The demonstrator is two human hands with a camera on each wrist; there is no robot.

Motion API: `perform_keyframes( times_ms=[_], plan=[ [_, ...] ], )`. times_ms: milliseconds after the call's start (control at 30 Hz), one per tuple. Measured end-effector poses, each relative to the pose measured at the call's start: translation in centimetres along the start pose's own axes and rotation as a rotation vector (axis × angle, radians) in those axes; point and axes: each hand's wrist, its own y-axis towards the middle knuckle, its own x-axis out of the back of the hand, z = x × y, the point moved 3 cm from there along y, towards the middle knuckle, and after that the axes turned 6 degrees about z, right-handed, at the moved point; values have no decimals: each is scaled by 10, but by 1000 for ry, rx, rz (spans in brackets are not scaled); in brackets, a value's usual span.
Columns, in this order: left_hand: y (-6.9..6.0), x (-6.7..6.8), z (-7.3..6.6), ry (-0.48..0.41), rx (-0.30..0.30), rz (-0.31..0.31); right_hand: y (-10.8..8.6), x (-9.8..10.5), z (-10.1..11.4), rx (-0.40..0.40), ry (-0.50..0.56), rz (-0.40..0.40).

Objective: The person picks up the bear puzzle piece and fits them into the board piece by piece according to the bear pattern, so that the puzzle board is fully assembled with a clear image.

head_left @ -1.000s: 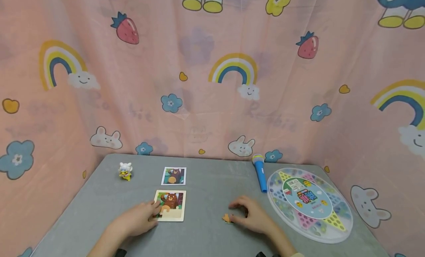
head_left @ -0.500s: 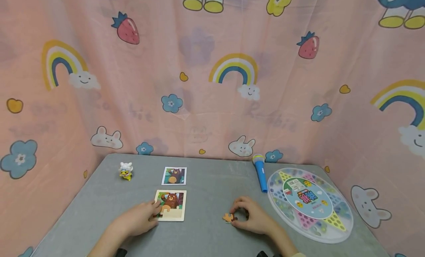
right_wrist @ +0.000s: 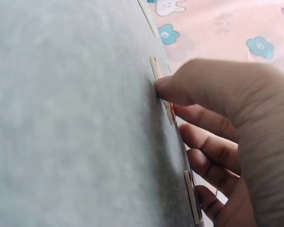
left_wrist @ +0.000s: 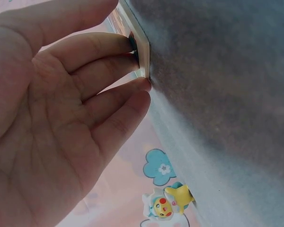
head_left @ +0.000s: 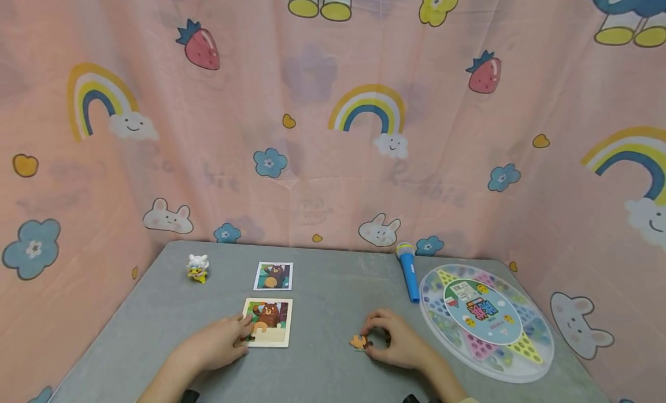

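Observation:
A square wooden jigsaw puzzle [head_left: 279, 337] with a bear picture lies in front of me, its lower part bare. My left hand [head_left: 221, 340] rests on its left side; the left wrist view shows fairly straight fingers touching the puzzle's edge [left_wrist: 143, 49]. To the right, my right hand [head_left: 398, 340] pinches a small orange-and-brown puzzle piece [head_left: 358, 342] between thumb and index finger, low at the table. In the right wrist view the thumb covers the middle of that piece [right_wrist: 155, 66]. Another puzzle piece [right_wrist: 192, 198] lies by the other fingers, largely hidden in the head view.
A bear picture card [head_left: 273, 276] lies behind the puzzle. At the back left stands a small yellow-and-white figurine [head_left: 198, 269]. A blue toy microphone [head_left: 408, 273] and a round game board [head_left: 486, 322] lie on the right of the grey table [head_left: 312, 374]. A pink curtain hangs behind.
My right thumb and index finger have closed on the orange piece and shifted slightly right, showing more of it. The left hand and the puzzle have stayed in place.

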Motion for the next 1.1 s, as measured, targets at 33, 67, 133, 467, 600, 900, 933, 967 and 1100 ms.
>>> perform_keyframes(
  times_ms=[33, 67, 133, 467, 600, 900, 933, 967, 1100],
  plan=[
    [6, -6, 10, 12, -12, 2, 0, 0, 0, 3, 2, 1],
    [11, -11, 19, 28, -21, 1, 0, 0, 0, 5, 4, 2],
    [19, -19, 32, 31, -30, -7, 0, 0, 1, 5, 6, 5],
    [10, -12, 19, 37, -31, -8, -1, 1, 3, -28, 4, 26],
    [0, -1, 0, -4, -16, 0, -1, 3, 3, -45, -2, 27],
    [7, -8, 13, 2, -20, -4, -1, 13, 6, -37, 46, -37],
    [8, -10, 15, 5, -27, -14, -1, 15, 6, -38, 59, -37],
    [9, -10, 16, 9, -34, -19, -1, 16, 7, -40, 65, -37],
    [9, -11, 16, 23, -50, -28, 0, 18, 9, -75, 69, -31]
  ],
)
